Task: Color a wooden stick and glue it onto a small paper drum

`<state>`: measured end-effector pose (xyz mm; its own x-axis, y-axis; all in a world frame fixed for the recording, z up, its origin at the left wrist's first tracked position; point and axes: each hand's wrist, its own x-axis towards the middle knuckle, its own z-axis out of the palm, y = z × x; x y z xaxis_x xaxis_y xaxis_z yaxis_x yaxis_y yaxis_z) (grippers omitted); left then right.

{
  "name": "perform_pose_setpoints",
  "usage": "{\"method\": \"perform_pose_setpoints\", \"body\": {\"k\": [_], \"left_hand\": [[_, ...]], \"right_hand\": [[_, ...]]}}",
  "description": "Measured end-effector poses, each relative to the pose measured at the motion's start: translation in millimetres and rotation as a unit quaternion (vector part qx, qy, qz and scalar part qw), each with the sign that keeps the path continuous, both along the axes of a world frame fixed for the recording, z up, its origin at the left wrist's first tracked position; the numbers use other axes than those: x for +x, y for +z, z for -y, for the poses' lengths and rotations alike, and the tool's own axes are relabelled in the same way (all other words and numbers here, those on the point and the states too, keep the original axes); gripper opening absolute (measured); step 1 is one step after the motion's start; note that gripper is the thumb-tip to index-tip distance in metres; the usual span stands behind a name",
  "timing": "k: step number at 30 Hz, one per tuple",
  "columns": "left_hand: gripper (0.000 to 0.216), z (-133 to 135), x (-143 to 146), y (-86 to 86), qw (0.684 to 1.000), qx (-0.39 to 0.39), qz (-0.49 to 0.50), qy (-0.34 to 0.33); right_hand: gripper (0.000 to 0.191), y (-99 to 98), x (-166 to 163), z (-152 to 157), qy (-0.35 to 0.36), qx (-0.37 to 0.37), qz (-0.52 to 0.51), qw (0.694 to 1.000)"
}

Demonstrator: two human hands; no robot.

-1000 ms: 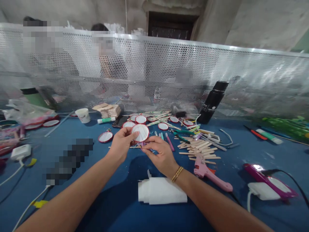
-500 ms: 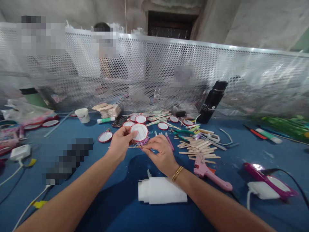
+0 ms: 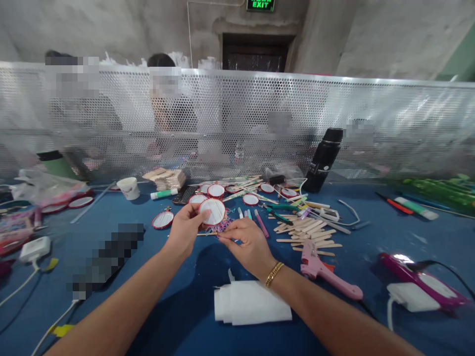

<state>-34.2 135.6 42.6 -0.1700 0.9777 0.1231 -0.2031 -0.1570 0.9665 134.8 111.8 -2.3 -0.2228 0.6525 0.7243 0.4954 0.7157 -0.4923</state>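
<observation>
My left hand (image 3: 183, 231) grips a round white disc with a red rim (image 3: 213, 212) by its left side, thumb on the face, tilted toward me. Just below the disc's lower right edge, the thumb and forefinger of my right hand (image 3: 248, 243) are pinched together. What they hold is too small to make out. A tangle of pink, purple and blue threads (image 3: 223, 225) lies behind and under the disc. Similar red-rimmed discs (image 3: 215, 191) lie beyond my hands, and one more disc (image 3: 162, 220) rests left of my left hand.
Wooden craft sticks (image 3: 309, 230), a pink glue gun (image 3: 326, 274) and green-handled pliers (image 3: 280, 211) lie to the right. A folded white cloth or paper (image 3: 252, 304) lies in front of me. A black bottle (image 3: 323, 160) stands before the perforated metal screen (image 3: 237, 109). People sit beyond it.
The view has tipped upward slightly, so an exit sign now shows at the top. Both hands keep nearly the same hold and place by the disc.
</observation>
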Motion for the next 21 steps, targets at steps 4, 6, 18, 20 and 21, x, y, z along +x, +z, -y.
{"method": "perform_pose_setpoints", "body": {"k": [4, 6, 18, 20, 21], "left_hand": [[0.045, 1.0, 1.9, 0.5, 1.0, 0.003, 0.0, -0.007], [0.045, 1.0, 1.9, -0.2, 1.0, 0.007, 0.001, -0.007], [0.05, -3.3, 0.3, -3.9, 1.0, -0.007, 0.018, 0.022], [0.05, -5.0, -0.8, -4.0, 1.0, -0.001, 0.015, 0.027], [0.049, -5.7, -1.4, -4.0, 0.999, 0.003, 0.012, 0.03]], "right_hand": [[0.006, 1.9, 2.0, 0.3, -0.021, 0.007, 0.017, 1.0], [0.006, 2.5, 2.4, 0.5, -0.021, 0.005, 0.018, 1.0], [0.008, 5.4, 4.9, -0.5, -0.025, 0.01, 0.041, 0.999], [0.009, 5.9, 6.6, -1.7, -0.032, 0.008, 0.048, 0.998], [0.009, 6.0, 7.7, -2.6, -0.033, 0.005, 0.05, 0.998]]}}
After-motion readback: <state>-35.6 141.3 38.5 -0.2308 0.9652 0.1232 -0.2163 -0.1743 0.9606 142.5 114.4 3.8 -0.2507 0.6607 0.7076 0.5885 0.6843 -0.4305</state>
